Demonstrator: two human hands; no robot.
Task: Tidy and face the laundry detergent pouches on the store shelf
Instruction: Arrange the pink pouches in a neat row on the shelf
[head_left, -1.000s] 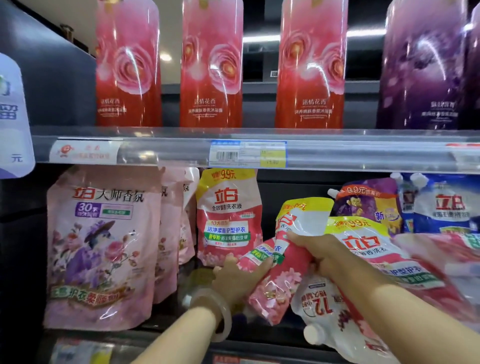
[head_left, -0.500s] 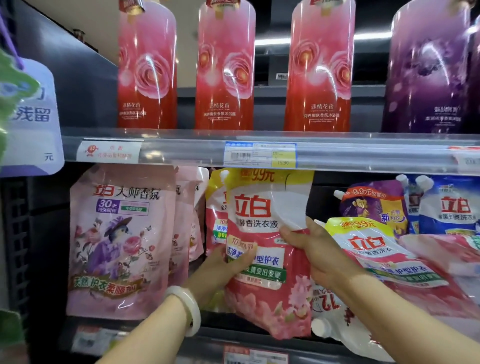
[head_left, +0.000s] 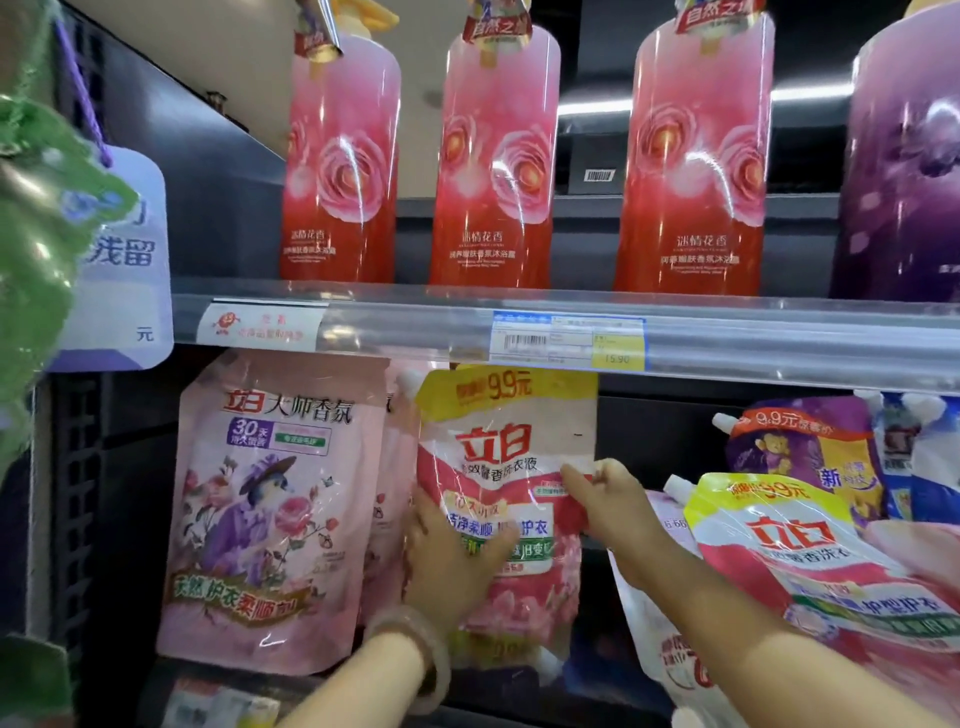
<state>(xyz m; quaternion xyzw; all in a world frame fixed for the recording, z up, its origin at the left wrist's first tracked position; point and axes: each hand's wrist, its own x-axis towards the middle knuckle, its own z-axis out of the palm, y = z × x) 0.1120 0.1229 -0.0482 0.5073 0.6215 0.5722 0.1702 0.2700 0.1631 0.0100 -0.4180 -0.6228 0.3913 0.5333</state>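
Now that the red-and-white plastic detergent pouch with a yellow top (head_left: 506, 499) has swung from tilted to upright, label forward, beside the pale pink floral pouch (head_left: 270, 509) — left hand (head_left: 452, 561) and right hand (head_left: 608, 499) clasp its edges — facing looks nearly done.

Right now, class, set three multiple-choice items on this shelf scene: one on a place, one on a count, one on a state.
1. Where is the pale pink pouch relative to the red-and-white pouch?
A. its left
B. its right
C. above

2. How many red rose bottles stand on the upper shelf?
A. one
B. three
C. five

3. The red-and-white pouch is:
A. lying flat
B. face backward
C. upright, facing out

Answers: A, it hangs beside it leftward; B, three stand in a row; C, the left hand and right hand hold it label forward.
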